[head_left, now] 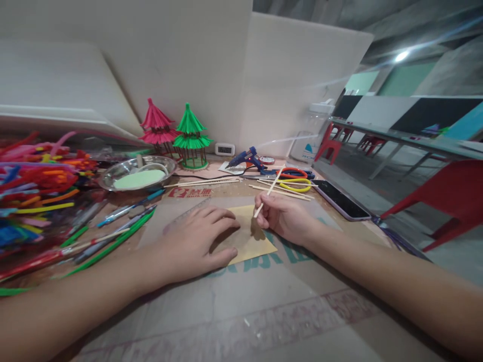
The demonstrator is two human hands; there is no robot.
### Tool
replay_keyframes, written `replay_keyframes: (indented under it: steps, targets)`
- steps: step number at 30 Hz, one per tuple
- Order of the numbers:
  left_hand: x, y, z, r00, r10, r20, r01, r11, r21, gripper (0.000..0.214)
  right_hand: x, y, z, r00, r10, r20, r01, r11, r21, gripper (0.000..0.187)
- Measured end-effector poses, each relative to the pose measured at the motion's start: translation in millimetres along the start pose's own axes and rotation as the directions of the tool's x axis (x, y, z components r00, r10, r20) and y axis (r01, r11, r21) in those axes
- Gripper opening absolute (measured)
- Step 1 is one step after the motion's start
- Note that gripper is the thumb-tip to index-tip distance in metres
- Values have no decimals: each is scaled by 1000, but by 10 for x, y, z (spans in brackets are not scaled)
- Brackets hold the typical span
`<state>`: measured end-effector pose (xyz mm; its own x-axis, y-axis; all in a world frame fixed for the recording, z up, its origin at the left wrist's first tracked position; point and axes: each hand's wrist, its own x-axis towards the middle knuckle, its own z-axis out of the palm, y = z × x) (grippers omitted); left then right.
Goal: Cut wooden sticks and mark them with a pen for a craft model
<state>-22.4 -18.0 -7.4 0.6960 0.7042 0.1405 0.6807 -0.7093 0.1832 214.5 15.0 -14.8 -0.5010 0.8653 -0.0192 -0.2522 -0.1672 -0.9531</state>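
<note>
My left hand [204, 241] lies flat with fingers apart over the left part of a yellow sheet of paper [245, 231]. A ruler [188, 213], mostly covered, shows behind that hand. Between the thumb and fingers of my right hand [283, 216] is a thin wooden stick [270, 188], tilted, its lower end above the paper's right side. Beyond the hands lie more thin sticks [279, 192] in two loose groups. Scissors [292, 173] with red handles and a yellow-handled pair [296, 186] rest behind the right hand.
Pipe cleaners [41, 176] crowd the left side, beside a metal bowl [105, 182]. Red [156, 123] and green [191, 130] pagoda models stand by the wall. A blue glue gun [247, 158], a small clock [225, 149], a plastic jug [309, 136] and a phone [341, 200] are further back.
</note>
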Motion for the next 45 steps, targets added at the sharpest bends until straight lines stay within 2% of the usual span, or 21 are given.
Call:
replay_keyframes:
  steps: [3,6,9,12,17,22,25,28,31,33,35,38,40,43,45]
  targets:
    - [-4,-2,0,1000,-1,-15,1,1000,-25,45,-14,-8,6,1000,-8,29,7,999,40,17]
    - [-7,-11,9,992,-6,-126,-7,995,-100,38,-59,6,53,997,-44,68,40,998,53,15]
    - [-13,-2,10,965,31,-261,-72,987,-147,26,-115,46,132,989,-56,139,49,997,52,20]
    - [-25,30,3,938,115,-328,-168,976,-138,20,-141,96,189,975,-67,212,65,998,18,25]
    - [-43,63,-6,901,194,-387,-259,958,-124,14,-131,145,200,972,-41,230,43,999,-4,28]
    - [-45,79,-24,901,210,-380,-285,946,-155,9,-107,148,207,969,-28,244,14,998,59,29]
    - [-43,103,-35,900,186,-395,-262,953,-149,9,-89,152,213,964,0,265,-14,999,49,31]
    - [-51,120,-67,852,244,-462,-318,944,-86,11,-85,152,211,957,20,289,-28,999,25,33]
    - [-94,139,-185,759,341,-555,-406,914,5,20,-108,151,213,951,17,308,-12,1000,-16,37]
    - [-144,171,-319,739,288,-609,-381,924,-25,22,-132,159,223,954,26,298,-14,999,-44,39]
    - [-191,225,-464,738,143,-659,-326,931,-162,21,-148,182,235,960,36,277,-24,999,-48,38]
    - [-220,314,-635,715,-83,-694,-285,872,-398,22,-141,233,251,961,42,272,-34,999,-37,39]
    - [-205,358,-706,723,-210,-658,-271,790,-550,24,-124,260,260,961,47,273,-35,998,-47,40]
    - [-169,399,-771,779,-357,-516,-248,581,-775,31,-110,279,272,957,50,284,-31,997,-71,42]
    - [-159,417,-790,804,-404,-436,-240,449,-860,33,-107,282,276,954,51,295,-29,996,-79,42]
